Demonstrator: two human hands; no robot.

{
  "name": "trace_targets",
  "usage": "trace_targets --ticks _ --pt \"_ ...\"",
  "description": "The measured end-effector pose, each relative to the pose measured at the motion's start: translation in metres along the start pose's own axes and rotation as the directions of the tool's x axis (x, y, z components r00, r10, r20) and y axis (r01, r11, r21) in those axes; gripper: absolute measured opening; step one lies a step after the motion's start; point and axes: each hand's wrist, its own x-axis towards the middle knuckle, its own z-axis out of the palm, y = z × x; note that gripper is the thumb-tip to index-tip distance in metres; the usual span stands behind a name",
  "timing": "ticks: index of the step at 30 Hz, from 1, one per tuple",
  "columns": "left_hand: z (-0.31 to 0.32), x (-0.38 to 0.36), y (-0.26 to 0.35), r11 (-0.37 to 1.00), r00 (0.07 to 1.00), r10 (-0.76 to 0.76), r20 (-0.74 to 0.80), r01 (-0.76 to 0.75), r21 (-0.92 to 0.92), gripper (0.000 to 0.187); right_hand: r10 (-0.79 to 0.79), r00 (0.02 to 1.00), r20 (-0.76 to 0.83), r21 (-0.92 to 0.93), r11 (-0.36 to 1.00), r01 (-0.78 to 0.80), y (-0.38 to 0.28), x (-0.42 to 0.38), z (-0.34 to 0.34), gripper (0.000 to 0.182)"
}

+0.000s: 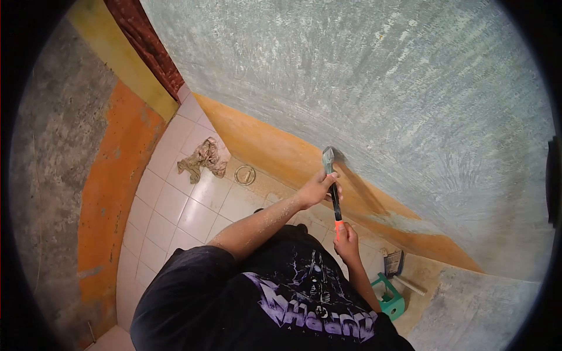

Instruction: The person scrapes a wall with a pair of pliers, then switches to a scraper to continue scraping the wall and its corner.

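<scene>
Scraper-like tool [336, 205]: slanted at the lower edge of the grey wall area [351, 88]; seemed light, stiff.
Left hand [319, 189]: grasped it just below its head [328, 155].
Right hand [346, 240]: wrapped its orange grip [338, 223], probably the surest hold.

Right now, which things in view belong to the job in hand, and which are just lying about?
Likely in use:
scraper-like tool, gripped by the left hand and right hand
grey wall, close to the tool's head

Apparently just lying about:
crumpled cloth
ring-shaped item
green plastic item
dark grid-like item
pale stick
</scene>
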Motion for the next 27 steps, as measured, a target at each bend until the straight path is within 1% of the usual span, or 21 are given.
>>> trace_targets --ticks 1,2,3,5,6,9,10,13,14,17,18,21,22,25,26,27 --pt "-0.001 0.001 0.002 0.999 1.000 -0.018 0.014 0.017 0.027 0.037 0.001 1.000 -0.012 0.017 1.000 -0.001 0.002 -0.002 0.005 0.032" --pt "0.000 0.002 0.002 0.998 0.999 -0.043 0.029 0.041 0.058 0.038 0.026 1.000 -0.002 0.008 1.000 -0.026 0.001 -0.005 0.001 0.032" --pt "0.000 0.002 0.002 0.994 0.997 -0.068 0.047 0.064 0.089 0.039 0.054 0.999 0.007 0.039 0.998 -0.054 -0.003 -0.011 0.002 0.032" --pt "-0.004 0.000 0.007 0.991 0.997 -0.065 0.028 0.061 0.121 0.041 0.094 0.995 0.028 0.086 0.992 -0.096 -0.013 -0.012 0.001 0.032" --pt "-0.007 -0.001 0.010 0.989 0.998 -0.062 0.020 0.058 0.137 0.041 0.035 0.999 0.021 0.024 0.999 -0.036 -0.012 -0.007 0.006 0.033" --pt "-0.020 -0.007 0.019 0.986 0.997 -0.060 0.045 0.053 0.156 0.044 0.079 0.997 -0.011 0.039 0.996 -0.079 -0.019 -0.009 0.027 0.031" --pt "-0.020 -0.007 0.023 0.980 0.996 -0.069 0.064 0.056 0.190 0.045 0.097 0.995 -0.022 0.118 0.989 -0.094 -0.023 -0.013 0.031 0.030" --pt "-0.013 -0.005 0.019 0.977 0.992 -0.094 0.080 0.076 0.199 0.044 0.116 0.992 -0.055 0.129 0.986 -0.109 -0.020 -0.019 0.016 0.029" --pt "-0.009 -0.004 0.019 0.976 0.993 -0.095 0.064 0.080 0.202 0.044 0.067 0.996 -0.056 0.074 0.995 -0.063 -0.021 -0.014 0.017 0.029" --pt "-0.033 -0.006 0.022 0.998 1.000 -0.028 -0.001 0.028 0.055 0.045 -0.068 0.997 -0.043 -0.102 0.993 0.063 -0.036 -0.002 0.027 0.030" --pt "-0.042 -0.007 0.025 0.993 0.999 -0.025 0.038 0.020 0.115 0.044 -0.010 0.999 -0.043 -0.089 0.996 0.006 -0.037 -0.003 0.032 0.031" --pt "-0.034 -0.001 0.021 0.994 0.999 -0.044 0.000 0.044 0.101 0.042 -0.007 0.996 -0.084 0.003 1.000 0.007 -0.033 -0.010 0.038 0.031" --pt "-0.027 -0.003 0.022 0.994 0.998 -0.059 0.003 0.059 0.093 0.040 0.069 0.993 -0.098 0.051 0.997 -0.065 -0.041 -0.016 0.032 0.031" --pt "-0.021 0.003 0.015 0.967 0.999 0.020 0.039 -0.030 0.252 0.040 0.208 0.977 -0.047 0.115 0.973 -0.202 -0.039 -0.017 0.018 0.032" --pt "-0.027 0.000 0.019 0.979 1.000 -0.012 0.023 0.007 0.202 0.042 0.139 0.989 -0.046 0.064 0.989 -0.136 -0.042 -0.012 0.025 0.032" --pt "-0.037 -0.005 0.025 0.981 1.000 -0.018 0.011 0.015 0.191 0.042 0.071 0.996 -0.044 0.011 0.997 -0.071 -0.049 -0.004 0.036 0.032"
